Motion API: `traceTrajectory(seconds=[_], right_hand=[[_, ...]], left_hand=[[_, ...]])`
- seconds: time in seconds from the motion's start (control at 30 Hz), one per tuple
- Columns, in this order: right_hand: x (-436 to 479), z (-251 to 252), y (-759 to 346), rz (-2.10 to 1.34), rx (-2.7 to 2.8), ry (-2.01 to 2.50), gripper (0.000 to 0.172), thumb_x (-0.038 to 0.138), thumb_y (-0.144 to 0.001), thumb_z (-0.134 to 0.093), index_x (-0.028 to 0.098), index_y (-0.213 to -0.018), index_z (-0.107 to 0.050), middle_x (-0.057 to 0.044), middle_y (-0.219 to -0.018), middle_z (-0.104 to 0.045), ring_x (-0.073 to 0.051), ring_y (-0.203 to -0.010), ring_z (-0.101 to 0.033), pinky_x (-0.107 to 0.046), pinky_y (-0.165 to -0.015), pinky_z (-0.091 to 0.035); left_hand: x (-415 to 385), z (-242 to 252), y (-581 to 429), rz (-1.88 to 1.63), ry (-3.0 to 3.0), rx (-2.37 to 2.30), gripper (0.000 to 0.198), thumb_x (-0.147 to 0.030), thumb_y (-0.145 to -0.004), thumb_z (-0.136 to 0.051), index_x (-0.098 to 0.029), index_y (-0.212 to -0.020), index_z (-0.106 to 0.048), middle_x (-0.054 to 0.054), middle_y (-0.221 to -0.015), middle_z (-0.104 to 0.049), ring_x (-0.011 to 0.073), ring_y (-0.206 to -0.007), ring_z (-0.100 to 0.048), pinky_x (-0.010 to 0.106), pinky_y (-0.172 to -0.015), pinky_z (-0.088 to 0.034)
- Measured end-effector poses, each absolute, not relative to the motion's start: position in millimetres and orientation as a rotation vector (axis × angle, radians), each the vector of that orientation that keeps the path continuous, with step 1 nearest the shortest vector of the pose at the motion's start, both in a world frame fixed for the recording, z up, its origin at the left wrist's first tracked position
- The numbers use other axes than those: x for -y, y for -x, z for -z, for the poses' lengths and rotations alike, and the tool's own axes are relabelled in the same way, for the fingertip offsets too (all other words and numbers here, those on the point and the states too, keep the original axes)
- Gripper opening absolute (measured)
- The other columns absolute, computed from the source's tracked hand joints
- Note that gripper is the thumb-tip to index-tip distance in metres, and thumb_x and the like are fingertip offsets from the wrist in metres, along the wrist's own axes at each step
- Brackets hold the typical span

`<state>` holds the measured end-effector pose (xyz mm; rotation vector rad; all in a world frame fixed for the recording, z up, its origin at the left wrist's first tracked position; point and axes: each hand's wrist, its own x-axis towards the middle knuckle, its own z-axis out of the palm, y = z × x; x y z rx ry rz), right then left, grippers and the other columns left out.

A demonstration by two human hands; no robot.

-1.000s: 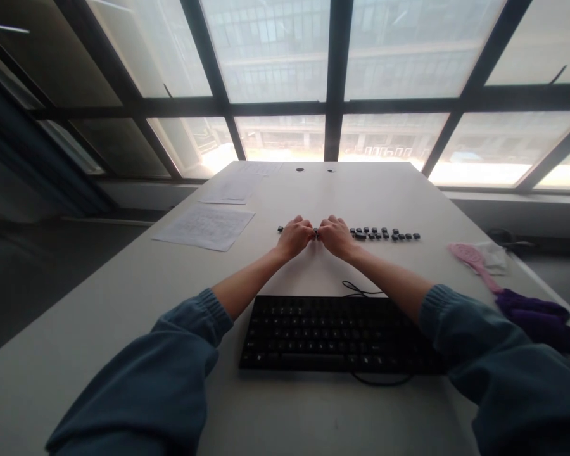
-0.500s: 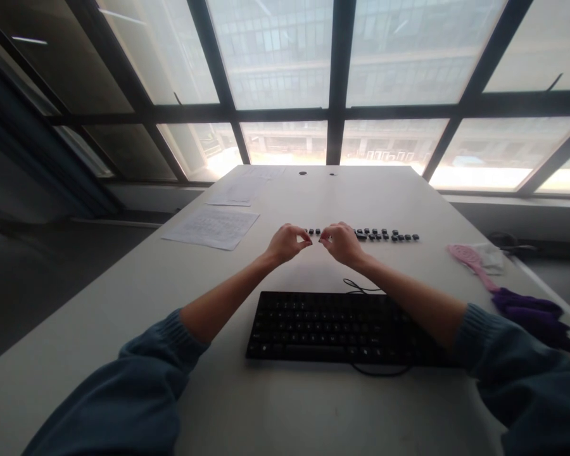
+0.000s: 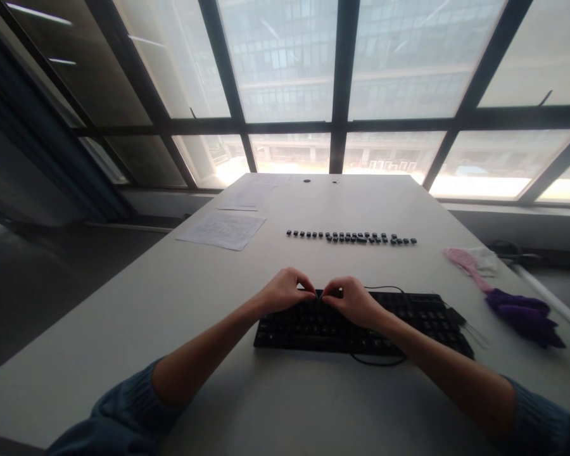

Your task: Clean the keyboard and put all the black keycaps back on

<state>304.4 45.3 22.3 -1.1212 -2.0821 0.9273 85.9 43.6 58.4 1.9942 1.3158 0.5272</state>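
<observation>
A black computer keyboard lies across the near part of the white table. My left hand is over its back edge, thumb and index finger pinched together. Facing it closely, my right hand makes a similar pinch at the back row of keys. Whatever is between the fingertips is too small and dark to make out. Beyond the hands, several loose black keycaps stand in uneven rows on the table. My right forearm crosses over the right half of the keyboard.
Printed paper sheets lie at the left. On the right are a pink-handled brush, a purple cloth and a white crumpled wrapper. A small tool with thin wires lies by the keyboard's right end. A black cable runs behind the keyboard.
Both hands have moved back toward me from the rows of keycaps to the keyboard's back edge, still pinched. The left part of the keycap rows is now uncovered.
</observation>
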Motion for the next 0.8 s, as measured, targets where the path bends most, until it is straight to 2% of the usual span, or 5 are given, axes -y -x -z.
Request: traceTrajectory(seconds=[0.3,0.57,0.8], right_hand=[[-46,-19,-303,-0.858,2.137,1.116,0.009,0.017,-0.082,-0.069,0.020,-0.080,-0.077,-0.002,-0.075,-0.075,-0.018,-0.073,-0.067,-0.029,-0.072,-0.047],[-41,-20,-304,-0.625,2.268,0.985,0.016,0.006,-0.083,-0.067,0.020,-0.081,-0.074,-0.003,-0.080,-0.071,-0.020,-0.086,-0.061,-0.031,-0.080,-0.046],[-39,-18,-304,-0.550,2.315,0.962,0.018,0.004,-0.083,-0.066,0.021,-0.081,-0.073,-0.004,-0.083,-0.070,-0.021,-0.088,-0.058,-0.032,-0.082,-0.046]], left_hand=[[-40,-52,-94,-0.504,-2.061,-1.348,0.015,-0.025,-0.076,-0.070,-0.020,-0.082,-0.082,0.003,-0.078,-0.078,0.0193,-0.075,-0.070,0.028,-0.074,-0.050],[-34,-47,-96,-0.567,-2.299,-1.366,0.013,-0.020,-0.078,-0.069,-0.023,-0.079,-0.081,0.003,-0.079,-0.077,0.0219,-0.085,-0.066,0.034,-0.087,-0.048],[-31,-42,-96,-0.602,-2.360,-1.333,0.016,-0.017,-0.081,-0.066,-0.024,-0.077,-0.080,0.002,-0.082,-0.077,0.0200,-0.083,-0.063,0.033,-0.087,-0.048]])
